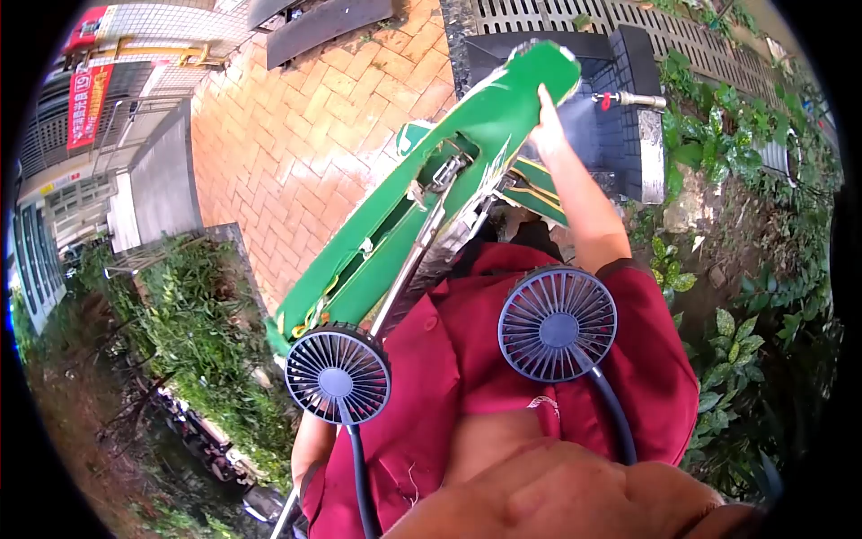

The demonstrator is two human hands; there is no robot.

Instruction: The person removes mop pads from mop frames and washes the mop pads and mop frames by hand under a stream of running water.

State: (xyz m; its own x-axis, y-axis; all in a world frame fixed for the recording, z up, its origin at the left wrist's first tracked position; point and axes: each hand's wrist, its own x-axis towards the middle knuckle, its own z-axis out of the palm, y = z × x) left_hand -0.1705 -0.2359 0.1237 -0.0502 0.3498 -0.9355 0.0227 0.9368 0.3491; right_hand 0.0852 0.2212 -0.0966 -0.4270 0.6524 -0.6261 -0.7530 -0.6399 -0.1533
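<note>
A long green flat dust mop [386,242] lies slantwise before me, its slotted green backing facing up. A metal clip [452,169] shows in the slot, with a metal pole [409,269] running down from there. My right hand [546,126] grips the mop's upper end, fingers closed at its edge. Only part of my left forearm [312,442] shows below the left fan; the fan hides the fingers, near the mop's lower end. Yellow and white ties hang loose along the slot.
A tap [628,99] with a red handle juts over a dark tiled basin [642,135] at the right. Orange paving bricks [242,162] lie at the left. Two neck fans [558,325] stand in front of my chest. Plants [732,350] grow on both sides.
</note>
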